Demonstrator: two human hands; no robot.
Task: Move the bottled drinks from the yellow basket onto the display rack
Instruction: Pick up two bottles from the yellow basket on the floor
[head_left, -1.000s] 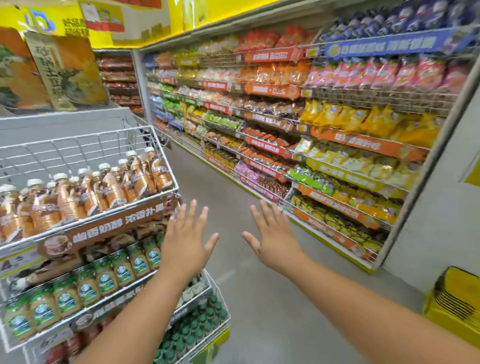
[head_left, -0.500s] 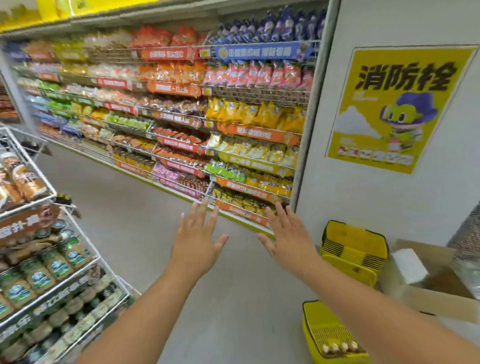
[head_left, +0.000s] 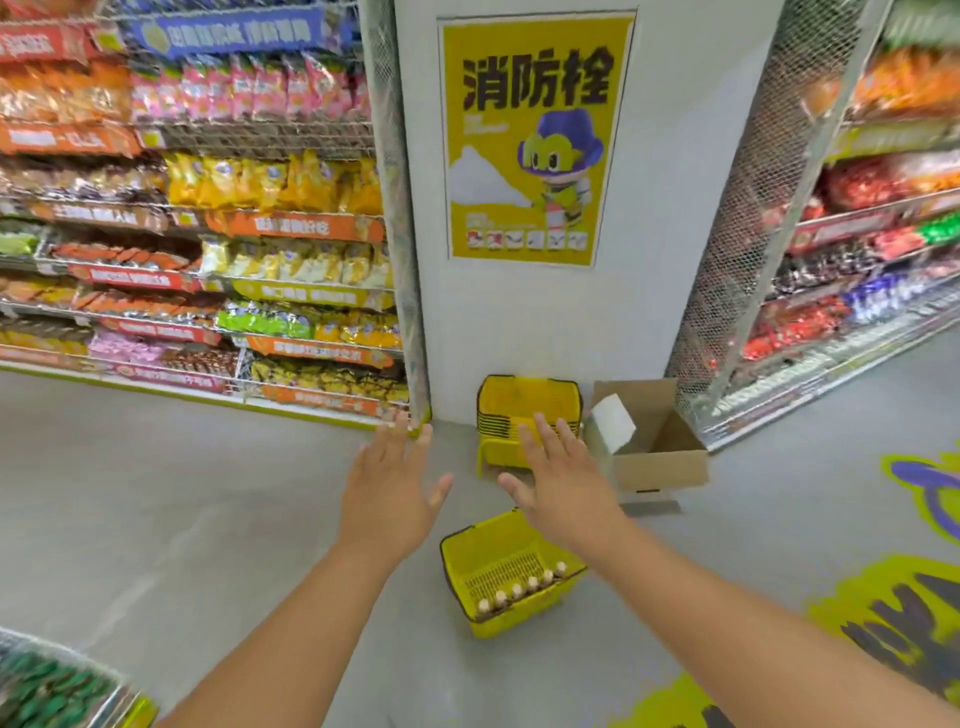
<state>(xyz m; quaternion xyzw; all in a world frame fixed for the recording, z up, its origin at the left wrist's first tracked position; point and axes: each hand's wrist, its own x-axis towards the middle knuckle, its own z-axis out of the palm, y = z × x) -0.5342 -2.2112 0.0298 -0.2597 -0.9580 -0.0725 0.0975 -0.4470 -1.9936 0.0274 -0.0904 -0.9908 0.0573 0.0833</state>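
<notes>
Currently I am in the fetch step: both hands are empty and held out ahead of me, above the floor. The left hand (head_left: 390, 493) has its fingers straight and spread, holding nothing; the right hand (head_left: 563, 488) is likewise splayed and grasps nothing.

The yellow basket (head_left: 470, 558) stands on the grey floor below and just beyond the right hand. A single row of bottled drinks (head_left: 522, 588) stands along its near right wall (only the pale caps show, so I cannot tell the flavour). A stack of empty yellow baskets (head_left: 527, 402) sits by the white wall, with an open cardboard box (head_left: 662, 457) beside it.

The display rack (head_left: 54, 686) is only at the lower left corner, well apart from the basket.

Next move, in my judgement: lower both hands into the basket, close the fingers round bottle necks, then turn left to the rack.
</notes>
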